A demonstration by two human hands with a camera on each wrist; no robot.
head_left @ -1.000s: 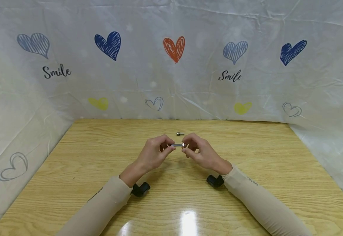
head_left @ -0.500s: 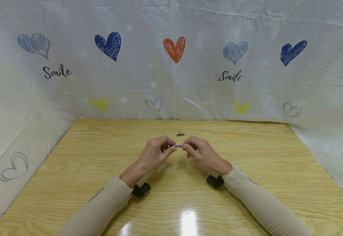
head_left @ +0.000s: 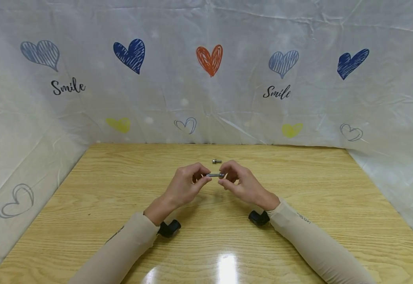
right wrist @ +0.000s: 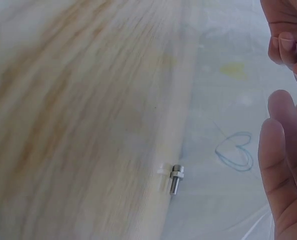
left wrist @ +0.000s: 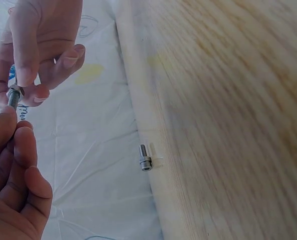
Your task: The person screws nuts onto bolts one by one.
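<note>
In the head view my left hand (head_left: 189, 182) pinches a thin metal bolt (head_left: 213, 175) between thumb and fingers, held level above the table. Its left end is hidden by those fingertips. A hex nut (left wrist: 15, 92) sits on the bolt's threaded right end. My right hand (head_left: 241, 182) is around that nut, thumb below and forefinger above, with a small gap showing between fingertips and nut. The right wrist view catches some right fingers (right wrist: 274, 160) extended, while the bolt is barely seen there. Beyond both hands a shorter socket-head bolt (head_left: 217, 161) with a nut on it lies on the table.
The wood-grain table (head_left: 128, 165) ends at a pale cloth backdrop (head_left: 242, 102) printed with hearts and "Smile". A black wrist mount (head_left: 169, 228) sits under the left wrist, and another black mount (head_left: 258, 218) under the right.
Half a second ago the right thumb and forefinger covered the nut; now they have parted and the nut shows between them. The left hand and the bolt on the table have stayed put.
</note>
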